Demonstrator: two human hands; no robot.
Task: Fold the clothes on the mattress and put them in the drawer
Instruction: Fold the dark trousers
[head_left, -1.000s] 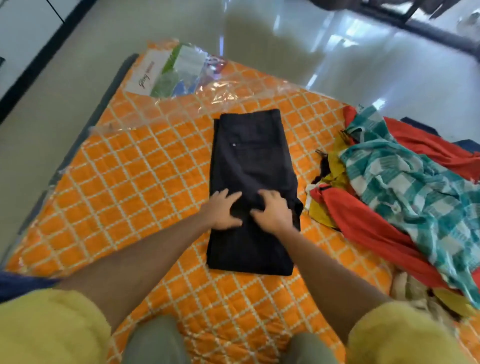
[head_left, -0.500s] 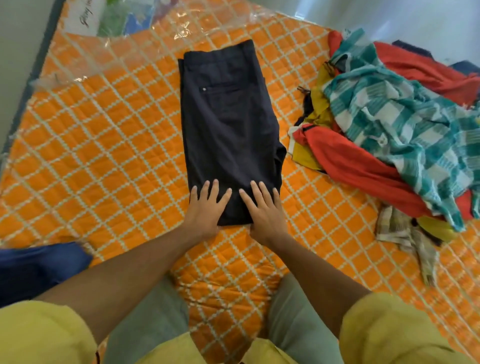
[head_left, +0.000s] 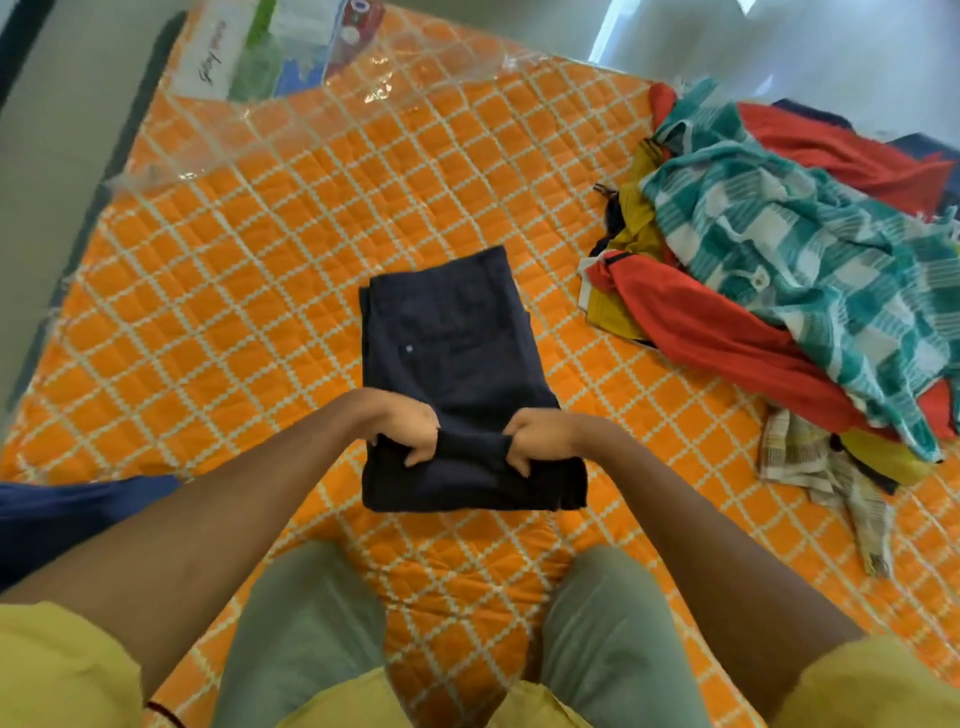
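Note:
A pair of dark navy trousers (head_left: 457, 338), folded into a narrow strip, lies in the middle of the orange checked mattress (head_left: 234, 291). My left hand (head_left: 410, 428) and my right hand (head_left: 540, 436) grip the near part of the trousers side by side, fingers curled round a raised ridge of cloth. A fold of the trousers lies below my hands toward me. A heap of unfolded clothes lies at the right: a teal checked cloth (head_left: 810, 260), a red garment (head_left: 717, 338) and yellow pieces. No drawer is in view.
A clear plastic wrapper with a printed label (head_left: 270, 57) lies at the mattress's far left corner. A blue cloth (head_left: 67, 514) sits at the left by my arm. A beige checked cloth (head_left: 831, 467) trails from the heap. My knees rest on the mattress's near edge.
My hands went from pressing flat on the trousers' near end to gripping the cloth and bunching it up into a fold. The camera view shifted up and back.

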